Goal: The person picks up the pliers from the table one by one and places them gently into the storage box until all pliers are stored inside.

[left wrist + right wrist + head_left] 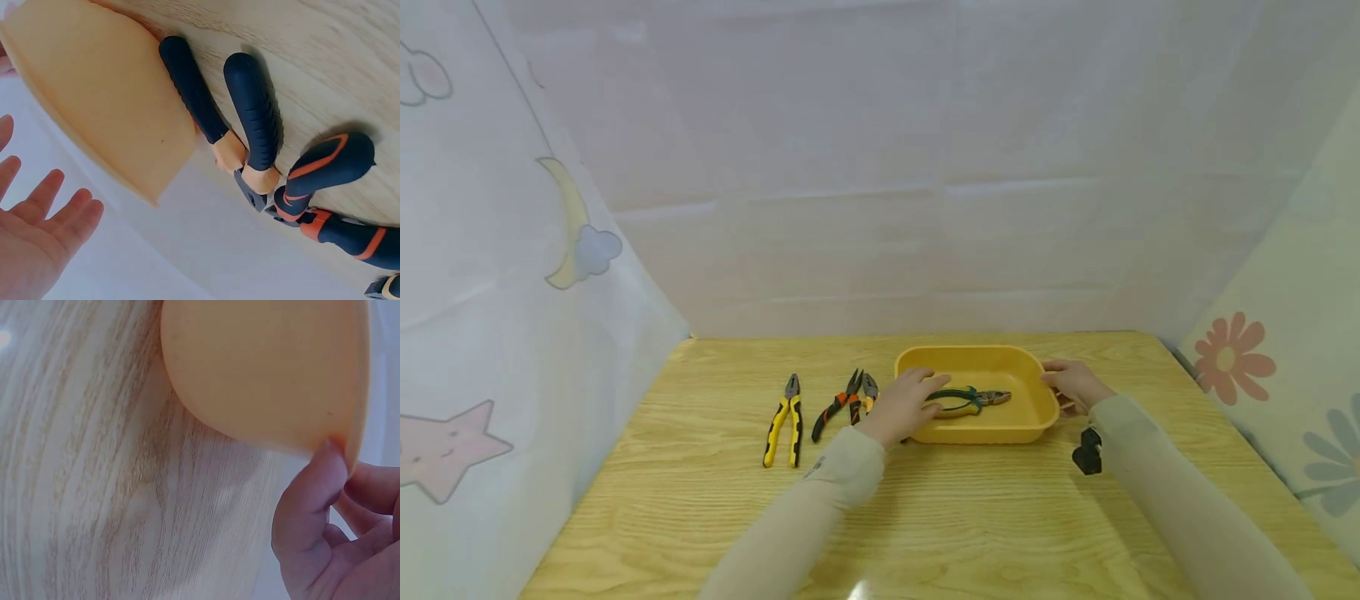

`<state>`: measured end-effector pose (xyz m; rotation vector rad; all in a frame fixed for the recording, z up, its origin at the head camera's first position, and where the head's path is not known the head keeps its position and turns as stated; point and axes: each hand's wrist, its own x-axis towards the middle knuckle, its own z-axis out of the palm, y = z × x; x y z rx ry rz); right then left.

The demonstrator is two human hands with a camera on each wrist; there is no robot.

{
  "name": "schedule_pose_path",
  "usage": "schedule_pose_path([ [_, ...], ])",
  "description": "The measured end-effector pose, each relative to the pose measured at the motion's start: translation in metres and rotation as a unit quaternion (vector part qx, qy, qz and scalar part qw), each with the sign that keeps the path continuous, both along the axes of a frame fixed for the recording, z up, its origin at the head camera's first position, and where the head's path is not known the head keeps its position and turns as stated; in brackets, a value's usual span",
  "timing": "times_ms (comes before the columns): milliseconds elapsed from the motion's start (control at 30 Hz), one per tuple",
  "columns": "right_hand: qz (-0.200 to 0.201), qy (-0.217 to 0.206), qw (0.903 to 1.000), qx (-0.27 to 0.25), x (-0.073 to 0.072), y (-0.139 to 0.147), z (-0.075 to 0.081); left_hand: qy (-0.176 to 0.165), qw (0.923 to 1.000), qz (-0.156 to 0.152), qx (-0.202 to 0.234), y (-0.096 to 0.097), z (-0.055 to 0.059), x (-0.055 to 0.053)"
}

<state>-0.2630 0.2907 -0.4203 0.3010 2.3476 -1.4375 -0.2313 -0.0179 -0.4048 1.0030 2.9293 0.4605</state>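
A yellow plastic tray (985, 435) sits on the table, and pliers with green and yellow handles (964, 408) lie inside it. At the tray's right end my right hand (1077, 385) pinches the rim; the right wrist view shows the thumb (309, 494) against the outer wall and fingers on the other side of the edge. My left hand (904, 406) reaches over the left rim near the green handles. In the left wrist view its fingers (47, 194) are spread and hold nothing. Beside the tray's left end lie pliers with dark ribbed handles (253, 115), partly hidden by my left hand in the head view.
Left of the tray are orange-and-black long-nose pliers (842, 407). Further left lie yellow-and-black pliers (785, 421), jaws toward the back. White printed cloth (880, 250) hangs behind and at both sides of the wooden table (970, 517).
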Motion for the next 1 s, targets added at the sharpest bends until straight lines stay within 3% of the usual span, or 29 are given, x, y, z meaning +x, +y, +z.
schedule_pose_path([
  [200,0.004,0.003,1.0,-0.001,0.001,0.0,0.001,0.035,0.9993,-0.005,0.01,-0.009,0.003,0.009],
  [367,0.001,0.001,1.0,-0.001,0.001,-0.001,0.001,0.044,0.999,-0.002,0.012,-0.014,0.005,0.017],
  [1000,0.01,0.007,0.9999,0.011,0.0,0.0,0.001,0.034,0.9974,0.034,0.053,-0.039,0.004,0.033],
])
